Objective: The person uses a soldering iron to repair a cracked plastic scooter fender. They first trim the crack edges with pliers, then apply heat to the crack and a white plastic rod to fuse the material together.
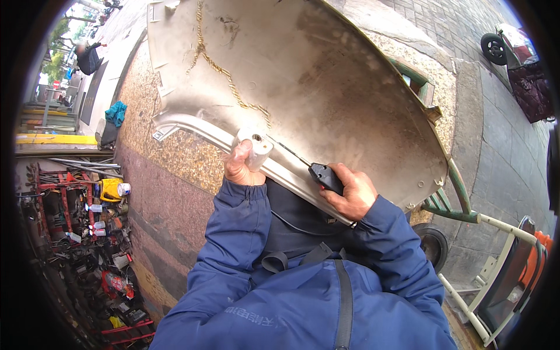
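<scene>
Pale curved panel is spread in front of the person, its inner side facing up, with a rough golden seam along it. Its near edge, with a ribbed strip, comes to the person's lap; its upper edge goes out of the view. On the right, the rounded edge overlaps a green frame, and beyond it grey pavement stretches away. On the left, speckled ground gives a wide gap before the red rack.

The left hand is closed around a short white cylinder; I cannot tell if this piece is joined to the panel. The right hand is clamped on a black-handled tool, whose thin rod points toward the seam's lower end. Whether its tip touches, I cannot tell.
</scene>
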### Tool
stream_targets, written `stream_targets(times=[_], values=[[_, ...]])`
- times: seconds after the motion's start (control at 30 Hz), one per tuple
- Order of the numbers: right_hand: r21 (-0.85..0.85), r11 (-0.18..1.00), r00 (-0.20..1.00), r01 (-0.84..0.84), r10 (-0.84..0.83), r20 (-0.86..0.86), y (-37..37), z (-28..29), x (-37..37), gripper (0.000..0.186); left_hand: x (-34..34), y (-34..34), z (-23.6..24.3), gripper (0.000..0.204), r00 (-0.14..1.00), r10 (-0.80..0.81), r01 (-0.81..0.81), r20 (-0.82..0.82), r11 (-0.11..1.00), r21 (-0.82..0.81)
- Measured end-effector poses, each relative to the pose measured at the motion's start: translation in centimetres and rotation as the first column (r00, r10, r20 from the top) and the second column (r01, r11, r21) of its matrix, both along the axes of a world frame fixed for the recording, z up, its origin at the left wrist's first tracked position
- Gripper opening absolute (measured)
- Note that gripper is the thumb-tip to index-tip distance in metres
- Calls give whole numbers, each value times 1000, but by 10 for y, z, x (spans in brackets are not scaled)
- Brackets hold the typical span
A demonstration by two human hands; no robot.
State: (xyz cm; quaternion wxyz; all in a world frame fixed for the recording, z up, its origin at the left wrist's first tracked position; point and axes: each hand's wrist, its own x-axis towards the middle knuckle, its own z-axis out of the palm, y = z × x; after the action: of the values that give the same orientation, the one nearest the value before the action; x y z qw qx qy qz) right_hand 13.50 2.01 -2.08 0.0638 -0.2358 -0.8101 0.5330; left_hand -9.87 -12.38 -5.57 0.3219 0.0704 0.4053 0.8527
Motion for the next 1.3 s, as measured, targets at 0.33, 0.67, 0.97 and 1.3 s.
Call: stream_targets(times=[0.33,0.67,0.97,1.3], values=[[58,998,993,-19,11,121,-1,2,4,43,6,3,3,46,999,50,-50,-7,998,-34],[79,997,988,-20,7,152,-2,6,2,38,2,1,0,49,999,45,-45,8,996,-83],[84,996,990,-16,3,144,-3,6,2,36,0,1,-1,48,1000,17,-17,8,997,-74],[68,997,987,-21,10,162,-3,6,2,37,4,4,5,48,997,74,-74,-1,989,-130]])
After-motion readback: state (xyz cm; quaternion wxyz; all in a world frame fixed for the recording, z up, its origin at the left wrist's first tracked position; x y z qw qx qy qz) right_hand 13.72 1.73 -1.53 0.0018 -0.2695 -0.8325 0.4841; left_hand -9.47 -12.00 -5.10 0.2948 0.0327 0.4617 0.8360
